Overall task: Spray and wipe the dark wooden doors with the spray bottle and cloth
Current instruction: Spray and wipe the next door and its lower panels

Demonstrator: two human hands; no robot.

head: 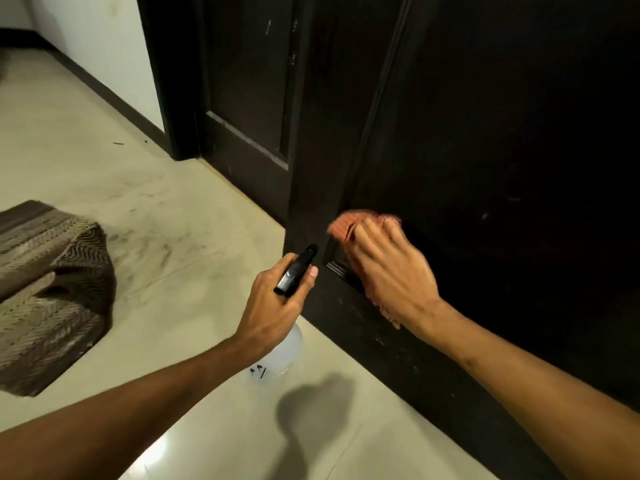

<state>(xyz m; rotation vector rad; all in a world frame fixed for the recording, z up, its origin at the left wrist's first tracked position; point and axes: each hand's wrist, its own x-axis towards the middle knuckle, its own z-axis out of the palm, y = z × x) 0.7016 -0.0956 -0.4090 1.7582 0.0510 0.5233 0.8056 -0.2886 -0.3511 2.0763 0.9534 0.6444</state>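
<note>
So I'm wiping low on the near door [485, 133], right hand [384, 268] pressing the orange cloth [341, 225] against it with spread fingers, left hand [277, 306] gripping the spray bottle [297, 270] just beside. Guessing I'm midway; the far door [249, 81] is looking dusty.

Left hand [277, 303] curled in a grip; right hand [388, 268] pressed flat (fingers [363, 235] spread), arms outstretched

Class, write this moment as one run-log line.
left hand: grips clear plastic spray bottle | right hand: presses orange cloth on dark wooden door | stage: wiping low panel
</note>
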